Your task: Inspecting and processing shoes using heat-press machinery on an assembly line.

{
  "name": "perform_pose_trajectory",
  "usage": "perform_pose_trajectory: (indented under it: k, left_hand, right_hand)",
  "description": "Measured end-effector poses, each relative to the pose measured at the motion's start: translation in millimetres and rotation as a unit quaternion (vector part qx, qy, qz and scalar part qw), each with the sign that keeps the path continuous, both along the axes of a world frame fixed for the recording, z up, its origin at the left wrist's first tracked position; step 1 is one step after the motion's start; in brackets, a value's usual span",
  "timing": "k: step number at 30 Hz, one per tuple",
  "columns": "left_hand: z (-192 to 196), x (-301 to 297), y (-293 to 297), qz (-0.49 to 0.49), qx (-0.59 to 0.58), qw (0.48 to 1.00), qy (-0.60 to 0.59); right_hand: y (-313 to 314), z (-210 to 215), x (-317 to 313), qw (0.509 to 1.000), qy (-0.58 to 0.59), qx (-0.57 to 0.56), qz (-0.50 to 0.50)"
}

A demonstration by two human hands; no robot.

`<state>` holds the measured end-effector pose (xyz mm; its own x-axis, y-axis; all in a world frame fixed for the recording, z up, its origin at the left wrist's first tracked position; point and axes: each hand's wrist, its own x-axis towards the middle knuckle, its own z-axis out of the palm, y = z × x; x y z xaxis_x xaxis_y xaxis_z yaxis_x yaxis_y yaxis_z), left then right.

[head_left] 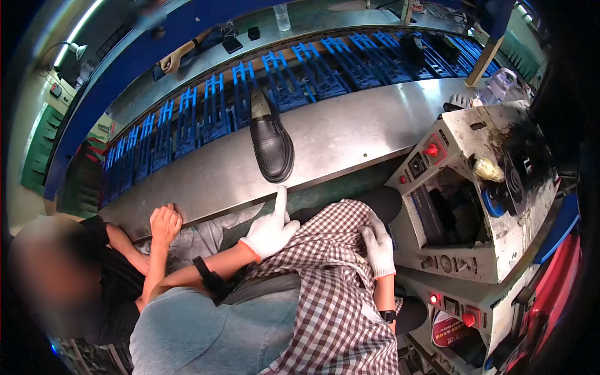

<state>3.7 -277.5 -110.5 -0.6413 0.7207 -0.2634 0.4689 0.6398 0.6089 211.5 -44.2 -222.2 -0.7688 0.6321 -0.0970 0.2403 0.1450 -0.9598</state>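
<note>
A black shoe (273, 147) with a dotted, textured upper lies on the bare metal bench, its toe toward me. A greyish piece, apparently a shoe last, sticks out of its far end. My left hand (272, 234), in a white knitted glove, holds nothing and stretches its index finger toward the toe. The fingertip is just short of the toe or touching it; I cannot tell which. In a matching glove, my right hand (379, 249) rests empty on the brown-checked apron (331, 262) over my lap, fingers extended.
Behind the metal bench (350, 128) runs a row of blue racks (281, 78). A sooty white machine (447, 200) with red knobs stands at right. Close on my left, another person's bare hand (165, 224) rests at the bench edge. Across the racks is another hand (170, 61).
</note>
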Motion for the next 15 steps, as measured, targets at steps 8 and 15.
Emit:
perform_pose_trajectory:
  k: [8,15]
  left_hand:
    - [12.6,-3.0,19.8,0.02,-0.004,0.999,0.046]
    - [3.9,-17.6,18.2,-0.106,-0.104,0.987,0.056]
  right_hand:
    - [-5.3,14.0,11.0,0.998,0.005,-0.055,-0.028]
    - [-9.5,19.2,13.2,0.997,0.002,-0.06,-0.039]
